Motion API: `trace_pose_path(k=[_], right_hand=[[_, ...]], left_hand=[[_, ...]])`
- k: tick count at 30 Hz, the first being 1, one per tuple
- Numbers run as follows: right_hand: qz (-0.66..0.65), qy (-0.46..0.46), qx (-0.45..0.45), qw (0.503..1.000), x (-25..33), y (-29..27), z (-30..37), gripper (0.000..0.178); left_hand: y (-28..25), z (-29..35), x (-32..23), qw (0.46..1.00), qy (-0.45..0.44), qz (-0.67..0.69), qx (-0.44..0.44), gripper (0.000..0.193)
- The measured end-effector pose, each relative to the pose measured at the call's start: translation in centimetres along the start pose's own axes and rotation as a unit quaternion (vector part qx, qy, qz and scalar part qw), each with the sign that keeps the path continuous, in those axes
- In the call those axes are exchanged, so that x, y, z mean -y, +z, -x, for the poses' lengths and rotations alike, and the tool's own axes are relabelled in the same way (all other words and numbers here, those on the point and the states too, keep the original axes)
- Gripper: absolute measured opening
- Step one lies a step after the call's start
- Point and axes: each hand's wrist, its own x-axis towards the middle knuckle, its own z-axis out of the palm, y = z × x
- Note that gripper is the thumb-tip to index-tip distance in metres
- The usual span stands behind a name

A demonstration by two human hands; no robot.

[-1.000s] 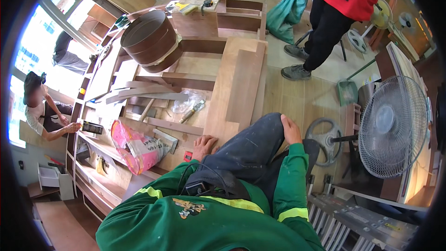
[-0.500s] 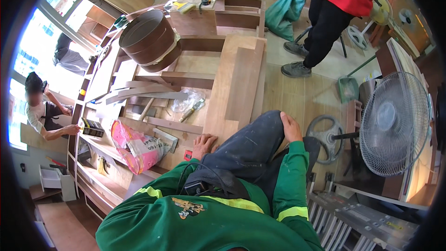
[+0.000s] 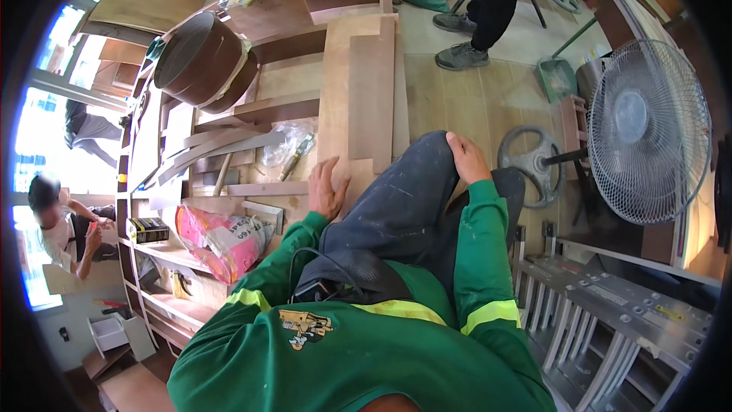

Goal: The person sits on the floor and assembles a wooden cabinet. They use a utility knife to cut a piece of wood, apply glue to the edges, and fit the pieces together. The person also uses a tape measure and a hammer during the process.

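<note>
My left hand (image 3: 327, 189) has its fingers spread beside the near end of a wooden panel (image 3: 335, 69), close to my thigh; nothing is in it. On my bent knee rests my right hand (image 3: 467, 159), fingers stretched out over the dark trousers (image 3: 396, 191). Left of my left hand lie a metal square (image 3: 266, 212) and a crumpled pink and white plastic bag (image 3: 229, 240). Beyond them are a paintbrush (image 3: 296, 156) by clear plastic (image 3: 280, 145), and several curved wood strips (image 3: 217, 145).
A brown drum-shaped piece (image 3: 202, 61) stands on the wooden framework. To the right are a standing fan (image 3: 633, 130), a grey round base (image 3: 531, 164) and an aluminium ladder (image 3: 602, 297). A person in dark trousers (image 3: 496, 0) stands ahead; another (image 3: 65, 221) sits at left beside a can (image 3: 148, 230).
The view has shifted. My left hand has lifted its fingers and slid forward; my right hand stays on the knee. The seated person's hand has drawn back from the can.
</note>
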Motion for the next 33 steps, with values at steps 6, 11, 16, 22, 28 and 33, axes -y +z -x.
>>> trace_pose_path(k=[6, 11, 16, 22, 28, 33], right_hand=[[-0.010, -0.009, -0.047, 0.999, -1.2, -0.2, 0.1, 0.059], [-0.037, -0.080, -0.173, 0.981, -0.9, 0.0, 0.5, 0.039], [-0.068, -0.084, -0.183, 0.977, -1.0, 0.2, 0.1, 0.036], [-0.057, -0.094, -0.183, 0.977, -1.4, 0.9, -0.8, 0.037], [-0.090, -0.099, -0.175, 0.975, -2.2, 1.1, -1.4, 0.039], [-0.080, -0.079, -0.155, 0.982, -0.8, 0.9, -0.8, 0.040]], left_hand=[[3.9, -7.3, -1.8, 0.998, 0.057, -0.035, 0.008, 0.060], [8.2, -9.8, 3.2, 0.991, -0.121, 0.045, -0.036, 0.074], [9.5, -11.1, 4.9, 0.986, -0.159, 0.031, -0.025, 0.069], [8.7, -12.5, 5.2, 0.973, -0.229, 0.013, 0.006, 0.061], [8.5, -14.6, 4.6, 0.958, -0.283, 0.036, 0.009, 0.048], [8.3, -15.1, 6.3, 0.951, -0.303, 0.015, 0.060, 0.049]])
